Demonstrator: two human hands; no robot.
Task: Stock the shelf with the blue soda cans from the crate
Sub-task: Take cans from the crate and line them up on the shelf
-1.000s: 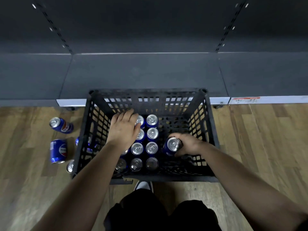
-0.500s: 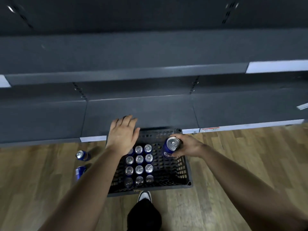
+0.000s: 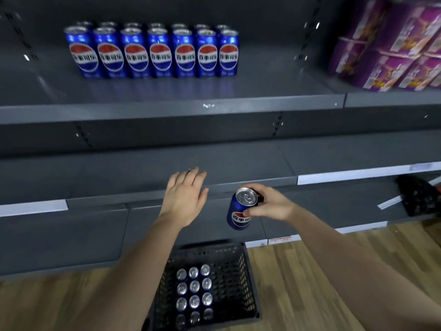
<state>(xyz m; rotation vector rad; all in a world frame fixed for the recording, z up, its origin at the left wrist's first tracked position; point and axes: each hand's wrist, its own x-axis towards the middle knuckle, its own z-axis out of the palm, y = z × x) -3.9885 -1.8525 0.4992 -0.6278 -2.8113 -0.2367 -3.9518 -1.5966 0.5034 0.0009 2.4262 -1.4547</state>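
The right hand [image 3: 272,206] grips a blue soda can [image 3: 239,211], with the fingers curled at its rim and the thumb on the label. The can's long axis is nearly upright, silver top tipped toward the camera. The left hand [image 3: 185,199] hovers flat, fingers straight and together. The crate [image 3: 248,283] lies below both sets of fingers.

This is a shop, a supermarket aisle by the look of it. Dark metal shelves [image 3: 167,111] run in tiers across the view, hung on slotted uprights [image 3: 278,124], with pale label strips [image 3: 358,174] along their front edges and a red-printed tag [image 3: 281,240] on the lowest. One shelf carries identical blue cans [image 3: 157,53] faced forward in tidy rows; beside it sit stacked purple boxes [image 3: 391,44]. A black crate [image 3: 241,283] of more cans stands on the wood-pattern floor [image 3: 35,306].
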